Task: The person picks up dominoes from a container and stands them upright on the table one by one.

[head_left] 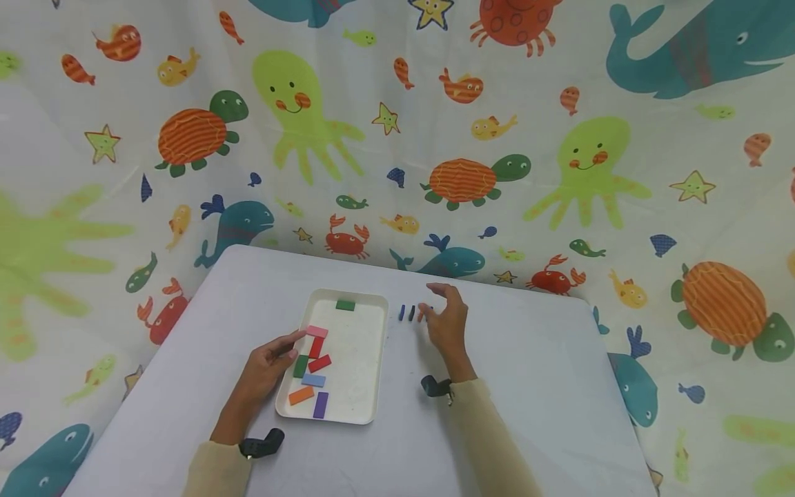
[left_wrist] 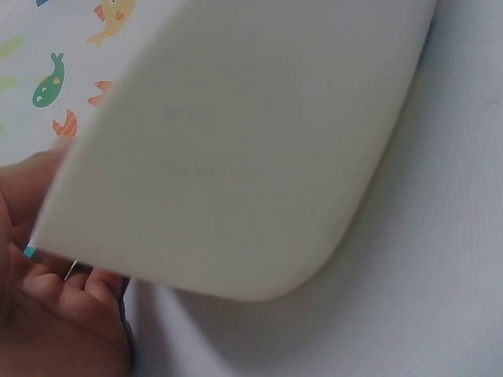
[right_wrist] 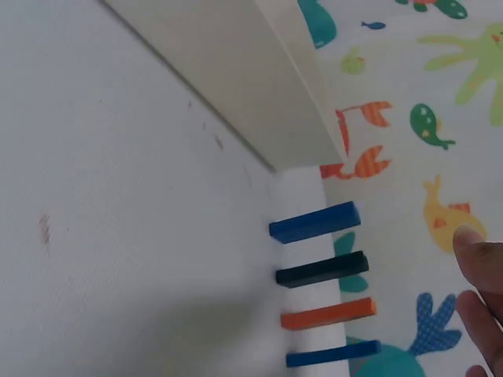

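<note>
My left hand grips the left side of a white tray, its thumb and fingers about the wall in the left wrist view. Flat in the tray lie several coloured wooden blocks: a pink block by the fingertips, a green block at the far end, and an orange block and a purple block at the near end. Right of the tray, my right hand is over a row of standing blocks, thumb and forefinger apart. The row has a blue block, a dark block, an orange block and another blue block.
A white cloth covers the table. Behind it hangs a curtain printed with sea animals. Each wrist wears a black camera, such as the right wrist camera.
</note>
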A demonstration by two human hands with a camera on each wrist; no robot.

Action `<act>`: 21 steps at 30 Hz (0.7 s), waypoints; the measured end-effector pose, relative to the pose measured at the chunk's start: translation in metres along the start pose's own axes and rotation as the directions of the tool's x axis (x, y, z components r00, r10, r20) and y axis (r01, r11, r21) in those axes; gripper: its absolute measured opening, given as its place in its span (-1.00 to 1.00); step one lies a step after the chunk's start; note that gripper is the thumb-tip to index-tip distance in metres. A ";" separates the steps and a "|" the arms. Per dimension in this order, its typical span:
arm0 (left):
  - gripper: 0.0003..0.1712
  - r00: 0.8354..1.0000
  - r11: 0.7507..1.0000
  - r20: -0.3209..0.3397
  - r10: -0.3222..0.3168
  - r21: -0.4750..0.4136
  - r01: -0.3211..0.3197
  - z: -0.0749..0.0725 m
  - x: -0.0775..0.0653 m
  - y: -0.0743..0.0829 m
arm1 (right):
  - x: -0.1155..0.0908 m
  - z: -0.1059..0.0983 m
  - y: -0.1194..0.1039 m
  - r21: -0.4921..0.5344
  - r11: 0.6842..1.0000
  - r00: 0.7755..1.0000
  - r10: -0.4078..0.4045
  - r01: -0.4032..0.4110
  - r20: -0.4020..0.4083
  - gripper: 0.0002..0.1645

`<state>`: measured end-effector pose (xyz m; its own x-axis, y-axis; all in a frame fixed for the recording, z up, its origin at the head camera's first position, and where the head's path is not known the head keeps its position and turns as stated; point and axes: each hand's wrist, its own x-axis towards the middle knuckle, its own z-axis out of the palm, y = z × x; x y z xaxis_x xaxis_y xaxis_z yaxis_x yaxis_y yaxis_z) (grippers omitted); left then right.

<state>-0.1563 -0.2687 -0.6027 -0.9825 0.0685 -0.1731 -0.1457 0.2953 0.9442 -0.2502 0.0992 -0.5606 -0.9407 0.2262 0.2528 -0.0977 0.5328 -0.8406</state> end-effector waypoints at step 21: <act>-0.43 1.000 1.000 0.003 0.003 -0.001 -0.003 -0.004 -0.024 -0.003 | -0.030 0.037 -0.059 0.061 0.988 0.982 -0.151 0.145 0.110 -0.61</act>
<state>-0.1327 -0.2751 -0.6003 -0.9825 0.0722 -0.1714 -0.1432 0.2943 0.9449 -0.2286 0.0307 -0.5367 -0.9451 0.0525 0.3225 -0.2524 0.5095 -0.8226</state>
